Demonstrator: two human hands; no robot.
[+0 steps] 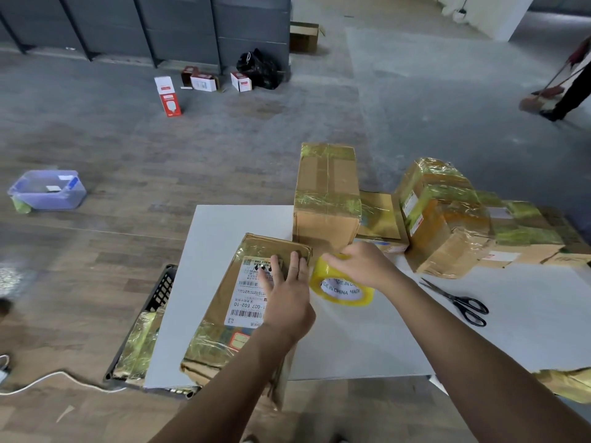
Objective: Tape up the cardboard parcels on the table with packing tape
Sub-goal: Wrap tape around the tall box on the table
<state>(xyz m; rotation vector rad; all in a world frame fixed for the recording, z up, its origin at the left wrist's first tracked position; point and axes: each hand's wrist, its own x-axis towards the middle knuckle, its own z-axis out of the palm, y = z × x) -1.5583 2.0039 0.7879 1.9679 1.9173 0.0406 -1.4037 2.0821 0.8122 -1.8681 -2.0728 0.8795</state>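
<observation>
A flat cardboard parcel (224, 314) with a white shipping label lies at the near left of the white table (367, 340). My left hand (286, 292) rests flat on its label, fingers spread. Just to the right, my right hand (361, 266) grips the top of a yellow roll of packing tape (340, 290) that stands on the table beside the parcel. A tall taped box (326, 193) stands upright behind them. More taped parcels (447, 219) are piled at the far right.
Black scissors (460, 303) lie on the table to the right. A black crate (150, 330) with taped parcels sits on the floor at the left. A purple tub (48, 190) and small boxes (203, 81) are farther off. A person sweeps (569, 87) at the far right.
</observation>
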